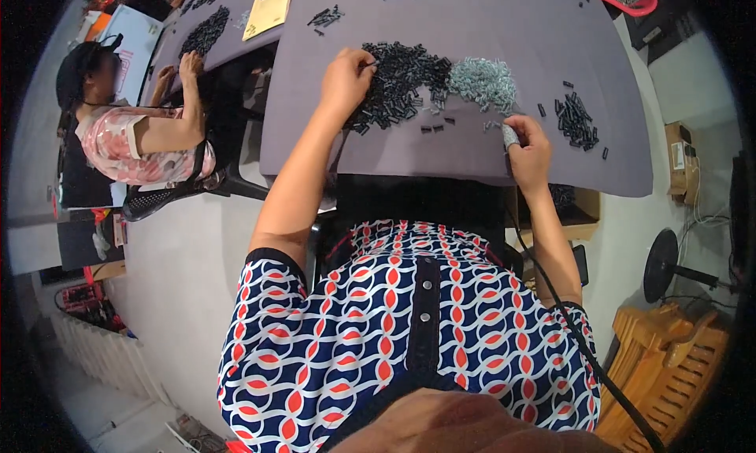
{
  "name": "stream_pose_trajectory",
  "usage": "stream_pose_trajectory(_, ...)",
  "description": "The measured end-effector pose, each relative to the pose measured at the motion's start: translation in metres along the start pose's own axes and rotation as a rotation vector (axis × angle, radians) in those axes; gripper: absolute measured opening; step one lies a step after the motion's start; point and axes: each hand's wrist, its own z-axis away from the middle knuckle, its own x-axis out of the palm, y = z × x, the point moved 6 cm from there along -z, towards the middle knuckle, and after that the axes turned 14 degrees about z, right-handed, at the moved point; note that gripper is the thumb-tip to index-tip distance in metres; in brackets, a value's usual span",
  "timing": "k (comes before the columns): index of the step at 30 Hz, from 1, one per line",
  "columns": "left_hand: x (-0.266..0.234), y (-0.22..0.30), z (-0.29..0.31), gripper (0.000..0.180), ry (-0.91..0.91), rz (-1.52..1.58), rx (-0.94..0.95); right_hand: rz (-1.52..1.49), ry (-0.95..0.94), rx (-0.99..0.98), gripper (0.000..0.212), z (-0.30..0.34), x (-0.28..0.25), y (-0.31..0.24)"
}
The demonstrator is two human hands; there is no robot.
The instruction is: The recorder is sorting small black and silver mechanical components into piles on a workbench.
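Observation:
My left hand (pixel 349 81) is at the left edge of a large heap of small black cylindrical pieces (pixel 405 79). Its thumb and forefinger are pinched together, and whatever they hold is lost against the dark heap. Beside that heap, touching its right side, lies a smaller pile of shiny silvery-clear small parts (pixel 482 83). Just below this pile is my right hand (pixel 529 150), fingers curled closed, with a pale grey covering (pixel 510 135) on one digit. What its fingertips hold is too small to tell. A few black pieces (pixel 438 127) lie loose between my hands.
A separate group of black pieces (pixel 576 122) lies to the right on the grey cloth-covered table (pixel 441 155). A yellow booklet (pixel 268 11) lies at the far left. Another person (pixel 142 138) works at the left table. A pink-red basket (pixel 639 4) stands far right.

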Motion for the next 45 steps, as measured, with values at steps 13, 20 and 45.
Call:
stream_pose_trajectory(13,0.031,0.064,0.075,0.011,-0.251,1.374,-0.517,-0.205,-0.197,0.019,0.017,-0.005,0.013,-0.038)
stream_pose_trajectory(20,0.05,0.078,0.097,0.011,-0.305,1.336,-0.547,-0.238,-0.41,-0.107,0.017,-0.006,0.045,-0.095)
stream_pose_trajectory(45,0.054,0.063,0.115,0.015,-0.078,1.476,-0.681,-0.241,-0.465,-0.015,0.018,0.007,0.056,-0.088)
